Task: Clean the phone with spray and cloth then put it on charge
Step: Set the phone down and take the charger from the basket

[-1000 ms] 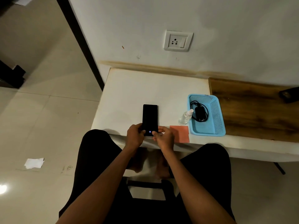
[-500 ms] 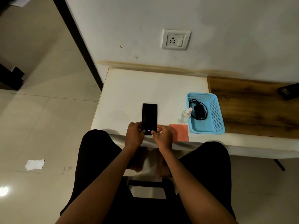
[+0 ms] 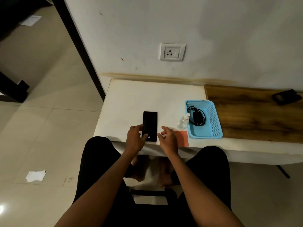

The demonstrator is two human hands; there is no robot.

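A black phone [image 3: 150,123] lies flat near the front edge of the white table [image 3: 131,99], a small blue light at its lower end. My left hand [image 3: 135,139] holds the phone's lower left edge, thumb on the screen. My right hand [image 3: 168,139] hovers just right of the phone with fingers spread, touching nothing. An orange cloth [image 3: 183,138] lies partly under that hand. A small clear spray bottle [image 3: 183,122] stands beside a blue basket [image 3: 214,123] that holds a black charger with its cable [image 3: 197,117].
A white wall socket [image 3: 173,52] sits above the table. A wooden surface [image 3: 254,112] extends to the right with a dark object [image 3: 287,96] on it. Paper scraps [image 3: 35,176] lie on the tiled floor at left. My knees are under the table's front edge.
My right hand has let go of the phone's lower end and moved right with fingers spread. My left hand still holds the phone. The camera tilted up slightly.
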